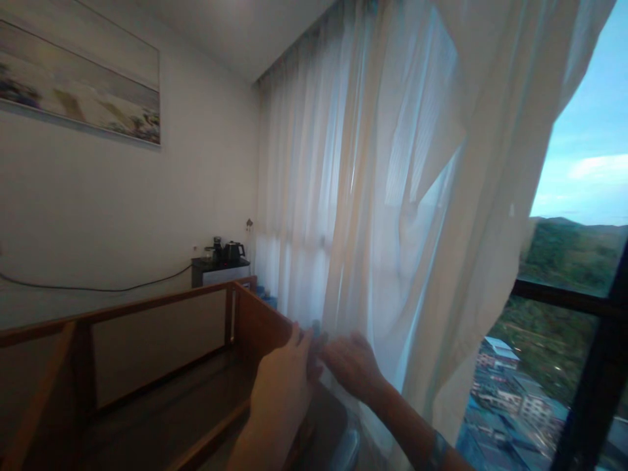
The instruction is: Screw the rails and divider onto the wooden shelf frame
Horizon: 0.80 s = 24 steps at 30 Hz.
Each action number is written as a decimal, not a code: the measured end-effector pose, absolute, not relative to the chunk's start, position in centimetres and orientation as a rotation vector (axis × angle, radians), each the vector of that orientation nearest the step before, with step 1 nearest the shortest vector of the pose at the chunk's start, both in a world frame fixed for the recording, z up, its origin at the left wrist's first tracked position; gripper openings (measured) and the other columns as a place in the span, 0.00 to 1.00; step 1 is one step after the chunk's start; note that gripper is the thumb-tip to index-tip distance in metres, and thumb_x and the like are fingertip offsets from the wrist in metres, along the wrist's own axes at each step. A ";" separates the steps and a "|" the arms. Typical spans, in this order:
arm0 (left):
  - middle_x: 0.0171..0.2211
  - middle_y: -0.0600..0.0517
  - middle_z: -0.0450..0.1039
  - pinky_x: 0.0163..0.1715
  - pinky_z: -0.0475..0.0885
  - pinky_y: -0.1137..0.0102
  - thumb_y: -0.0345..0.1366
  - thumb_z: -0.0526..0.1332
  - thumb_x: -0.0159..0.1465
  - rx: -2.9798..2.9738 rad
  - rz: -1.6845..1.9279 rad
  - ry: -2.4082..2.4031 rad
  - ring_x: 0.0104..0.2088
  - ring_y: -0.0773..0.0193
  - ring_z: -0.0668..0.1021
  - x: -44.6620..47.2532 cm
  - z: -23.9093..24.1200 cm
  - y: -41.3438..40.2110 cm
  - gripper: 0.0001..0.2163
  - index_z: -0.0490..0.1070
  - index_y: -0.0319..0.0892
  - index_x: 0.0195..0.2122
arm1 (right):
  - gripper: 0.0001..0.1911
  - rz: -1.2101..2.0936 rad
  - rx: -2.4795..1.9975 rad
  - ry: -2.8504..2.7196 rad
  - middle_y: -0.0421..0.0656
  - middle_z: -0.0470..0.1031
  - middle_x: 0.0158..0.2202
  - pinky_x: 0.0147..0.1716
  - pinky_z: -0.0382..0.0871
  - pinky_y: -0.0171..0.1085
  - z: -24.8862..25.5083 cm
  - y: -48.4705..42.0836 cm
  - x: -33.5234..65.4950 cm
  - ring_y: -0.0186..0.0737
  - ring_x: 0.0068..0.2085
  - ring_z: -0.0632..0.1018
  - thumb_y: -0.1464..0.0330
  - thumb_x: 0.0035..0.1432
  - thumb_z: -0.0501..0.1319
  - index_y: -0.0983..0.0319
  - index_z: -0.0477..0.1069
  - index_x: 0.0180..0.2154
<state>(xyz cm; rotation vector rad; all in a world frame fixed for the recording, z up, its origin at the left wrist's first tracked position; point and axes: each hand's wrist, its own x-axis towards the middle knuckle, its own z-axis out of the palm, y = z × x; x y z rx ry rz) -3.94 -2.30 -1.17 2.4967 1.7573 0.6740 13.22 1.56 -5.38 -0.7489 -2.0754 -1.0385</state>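
My left hand is closed at the right end of a brown wooden panel, part of a wooden furniture frame. Its fingertips bend together near the panel's upper edge. Just to the right, my right hand is closed too, its fingers curled toward the left hand. Between and behind them is a small greyish, blurred object whose kind I cannot make out. Motion blur and the hands hide what the fingers grip. A band circles my right wrist.
The wooden frame extends left, with crossbars and pale panels. Sheer curtains hang close to my right hand, before an open window. A black kettle stands on a cabinet in the corner. A cable runs along the wall.
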 end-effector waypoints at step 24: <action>0.65 0.47 0.56 0.45 0.77 0.60 0.29 0.51 0.67 2.523 0.532 1.809 0.45 0.54 0.80 -3.9 -0.6 -2.6 0.22 0.61 0.49 0.62 | 0.27 -0.267 -1.083 -1.685 0.38 0.68 0.17 0.23 0.56 0.30 -5.6 0.7 10.2 0.30 0.20 0.69 0.62 0.70 0.45 0.62 0.67 0.21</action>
